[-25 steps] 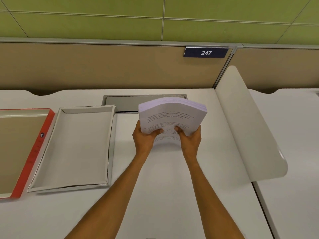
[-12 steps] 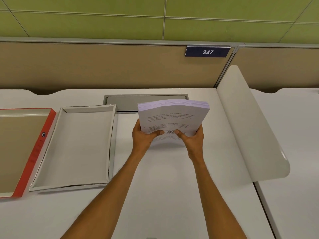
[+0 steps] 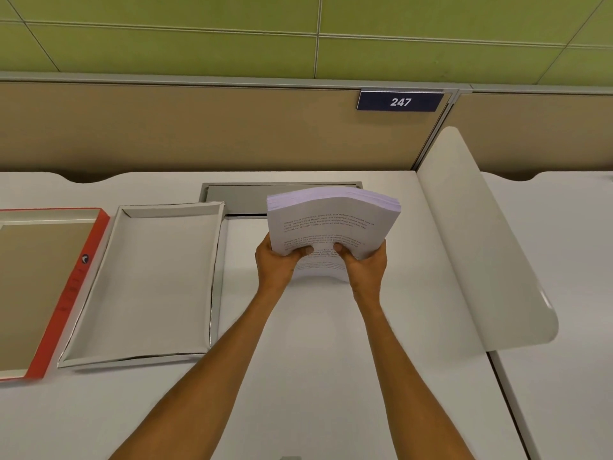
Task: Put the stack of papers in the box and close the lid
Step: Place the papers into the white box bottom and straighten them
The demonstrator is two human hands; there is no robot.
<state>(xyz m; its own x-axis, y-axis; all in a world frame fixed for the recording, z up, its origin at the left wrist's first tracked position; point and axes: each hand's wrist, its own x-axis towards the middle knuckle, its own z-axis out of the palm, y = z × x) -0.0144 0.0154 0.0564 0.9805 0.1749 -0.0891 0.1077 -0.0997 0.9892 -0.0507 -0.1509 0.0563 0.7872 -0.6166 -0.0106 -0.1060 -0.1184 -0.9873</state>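
A thick stack of printed papers (image 3: 331, 224) stands tilted on its lower edge on the white desk (image 3: 315, 376), bowed at the top. My left hand (image 3: 277, 263) grips its lower left corner and my right hand (image 3: 365, 265) its lower right, thumbs on the front page. The shallow white box (image 3: 146, 280) lies open and empty to the left of the stack. Its lid (image 3: 39, 287), red-sided with a tan inside, lies upside down at the far left.
A grey cable hatch (image 3: 238, 197) sits in the desk behind the stack. A curved white divider (image 3: 481, 247) stands along the right edge. A tan partition (image 3: 199, 127) with a 247 sign closes the back.
The stack has bowed upward at its top again and stays in about the same place between both hands.
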